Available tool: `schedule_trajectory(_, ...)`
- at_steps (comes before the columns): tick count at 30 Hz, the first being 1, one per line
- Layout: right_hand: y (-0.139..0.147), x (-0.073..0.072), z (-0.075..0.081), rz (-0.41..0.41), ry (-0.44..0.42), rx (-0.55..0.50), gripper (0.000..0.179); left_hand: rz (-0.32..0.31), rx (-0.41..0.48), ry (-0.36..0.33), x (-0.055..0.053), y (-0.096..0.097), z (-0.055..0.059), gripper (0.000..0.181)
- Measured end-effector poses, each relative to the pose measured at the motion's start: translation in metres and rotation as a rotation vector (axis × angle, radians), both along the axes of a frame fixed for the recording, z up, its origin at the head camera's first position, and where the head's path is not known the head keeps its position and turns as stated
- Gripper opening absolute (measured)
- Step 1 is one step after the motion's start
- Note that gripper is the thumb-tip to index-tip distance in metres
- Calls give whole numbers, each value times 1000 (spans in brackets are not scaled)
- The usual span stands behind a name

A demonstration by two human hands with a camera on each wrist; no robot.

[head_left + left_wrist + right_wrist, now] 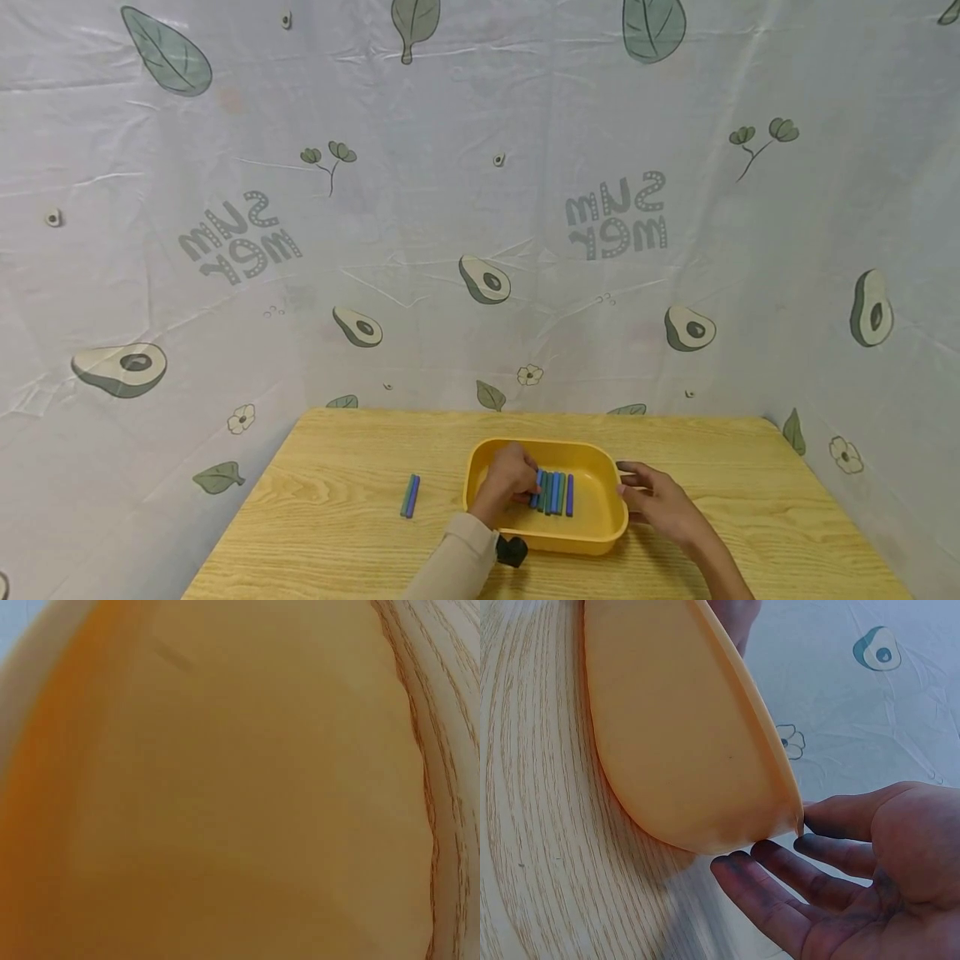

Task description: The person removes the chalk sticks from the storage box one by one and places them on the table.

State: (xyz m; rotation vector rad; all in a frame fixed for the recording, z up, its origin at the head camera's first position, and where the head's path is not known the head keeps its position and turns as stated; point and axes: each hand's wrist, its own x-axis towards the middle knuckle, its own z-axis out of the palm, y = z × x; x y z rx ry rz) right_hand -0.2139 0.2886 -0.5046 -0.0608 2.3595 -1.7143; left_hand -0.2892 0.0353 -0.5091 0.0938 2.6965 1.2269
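In the head view, a yellow plastic tub (555, 543) stands on the table. Inside it, several slim blue, green and purple sticks (556, 493) lie side by side in a row. My left hand (510, 473) reaches into the tub from the front left, its curled fingers pinching the blue stick (536, 489) at the row's left end; that hand partly hides the stick. At the tub's right end, my right hand (660, 500) holds the rim, thumb over the edge and fingers outside. Dark smudges show on its fingertips (739, 866) in the right wrist view.
Two more sticks (409, 496), one green and one purple-blue, lie together on the wooden table (337, 533) left of the tub. A printed plastic sheet (420, 250) hangs behind and at both sides of the table. The tub's outer wall (247, 772) fills the left wrist view.
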Motion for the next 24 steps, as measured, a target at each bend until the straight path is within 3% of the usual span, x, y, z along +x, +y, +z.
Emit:
schedule_trajectory(11, 2, 1, 0, 22, 13, -4, 61, -7, 61, -31, 2, -3, 1, 46)
schedule_trajectory(14, 2, 1, 0, 25, 8, 3, 61, -3, 102, -48, 2, -4, 0, 42)
schedule_trajectory(19, 2, 0, 0, 25, 2, 10, 60, -6, 156, -62, 5, -8, 1, 14)
schedule_trajectory(24, 2, 0, 1, 19, -1, 4, 60, -38, 213, -76, 8, -14, 3, 24)
